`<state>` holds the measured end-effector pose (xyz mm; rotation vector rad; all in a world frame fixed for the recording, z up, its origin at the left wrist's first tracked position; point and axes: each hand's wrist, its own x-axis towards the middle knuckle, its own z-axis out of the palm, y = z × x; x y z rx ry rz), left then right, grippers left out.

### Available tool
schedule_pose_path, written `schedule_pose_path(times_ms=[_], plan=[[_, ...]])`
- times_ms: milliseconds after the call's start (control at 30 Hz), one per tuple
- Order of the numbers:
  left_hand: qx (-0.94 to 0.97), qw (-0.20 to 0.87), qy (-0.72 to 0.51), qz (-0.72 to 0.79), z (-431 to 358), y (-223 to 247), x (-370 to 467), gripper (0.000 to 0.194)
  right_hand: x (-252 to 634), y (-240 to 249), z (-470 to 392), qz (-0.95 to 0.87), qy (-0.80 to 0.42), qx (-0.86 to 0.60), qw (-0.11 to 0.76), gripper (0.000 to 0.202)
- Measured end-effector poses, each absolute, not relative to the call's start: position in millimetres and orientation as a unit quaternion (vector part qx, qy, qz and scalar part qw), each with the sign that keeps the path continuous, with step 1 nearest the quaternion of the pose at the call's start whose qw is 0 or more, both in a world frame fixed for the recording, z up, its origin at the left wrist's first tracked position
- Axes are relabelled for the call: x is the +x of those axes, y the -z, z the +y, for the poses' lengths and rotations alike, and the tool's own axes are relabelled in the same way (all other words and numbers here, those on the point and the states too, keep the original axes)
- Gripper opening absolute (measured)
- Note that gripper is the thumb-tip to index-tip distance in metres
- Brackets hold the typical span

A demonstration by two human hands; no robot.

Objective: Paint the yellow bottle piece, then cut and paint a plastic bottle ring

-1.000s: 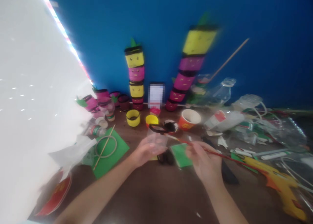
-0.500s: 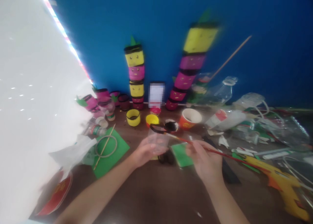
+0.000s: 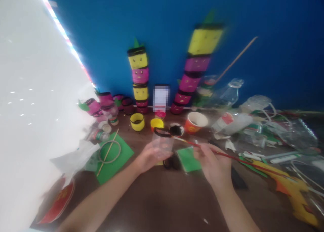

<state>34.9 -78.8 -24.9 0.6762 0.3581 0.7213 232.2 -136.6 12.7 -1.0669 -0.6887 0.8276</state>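
Note:
In my left hand (image 3: 152, 155) is a clear plastic cup (image 3: 162, 146) with a black-painted rim, held upright with the fingers wrapped round its side. My right hand (image 3: 214, 163) pinches a long red-handled paintbrush (image 3: 189, 143), whose tip points left and meets the black rim. Just behind the cup stand a small yellow paint pot (image 3: 157, 124) and a white-edged pot of black paint (image 3: 176, 129). A yellow ring-shaped cup (image 3: 137, 122) with a black rim sits to their left. Green paper (image 3: 188, 159) lies between my hands.
An orange paper cup (image 3: 196, 123) stands behind my right hand. Two stacked yellow-and-pink towers (image 3: 140, 75) with drawn faces rise against the blue wall. Clear bottles (image 3: 231, 93) and scraps crowd the right. A yellow glue gun (image 3: 291, 188) lies near right; green paper (image 3: 116, 157) with a ring lies left.
The view has shifted slightly. Both hands keep their holds, and the brush stays at the cup's rim with little visible movement.

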Motion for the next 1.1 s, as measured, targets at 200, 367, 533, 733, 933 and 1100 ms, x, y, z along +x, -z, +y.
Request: schedule_pose_path(times_ms=[200, 367, 533, 733, 933, 1100], plan=[[0.322, 0.865, -0.347, 0.169, -78, 25, 34, 0.054, 236, -10, -136, -0.294, -0.390, -0.476, 0.732, 0.022], [0.318, 0.866, -0.350, 0.164, -78, 25, 33, 0.055, 243, -10, -134, -0.270, -0.384, -0.484, 0.739, 0.022], [0.308, 0.857, -0.373, 0.179, -78, 24, 35, 0.050, 243, -17, -140, -0.307, -0.367, -0.450, 0.754, 0.013], [0.303, 0.845, -0.397, 0.191, -80, 26, 38, 0.046, 229, -14, -151, -0.425, -0.351, -0.448, 0.704, 0.008], [0.302, 0.845, -0.403, 0.180, -81, 28, 39, 0.047, 229, -1, -151, -0.464, -0.347, -0.458, 0.674, 0.012], [0.305, 0.847, -0.396, 0.182, -81, 27, 39, 0.046, 230, 1, -151, -0.466, -0.339, -0.464, 0.673, 0.011]])
